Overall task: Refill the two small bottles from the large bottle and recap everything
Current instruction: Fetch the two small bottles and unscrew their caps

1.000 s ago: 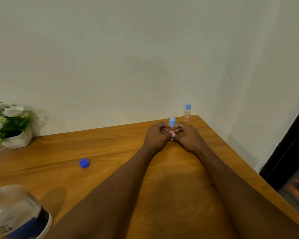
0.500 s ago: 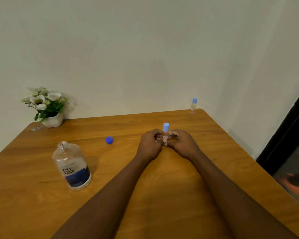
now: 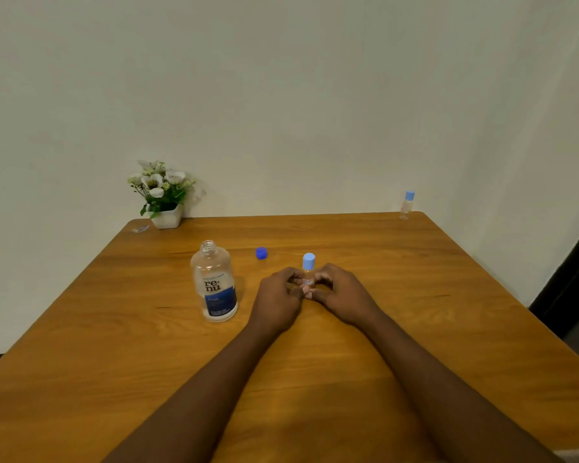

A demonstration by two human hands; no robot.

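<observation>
Wooden table (image 3: pixel 415 295), same grip as before: left hand (image 3: pixel 276 302) and right hand (image 3: pixel 343 295) curl their fingers round the capped small bottle (image 3: pixel 308 270), upright mid-table. The view has pulled back. The uncapped renu bottle (image 3: pixel 214 285) now shows just left of them, its blue cap (image 3: pixel 261 253) behind, and the second small bottle (image 3: pixel 406 205) at the far right corner.
</observation>
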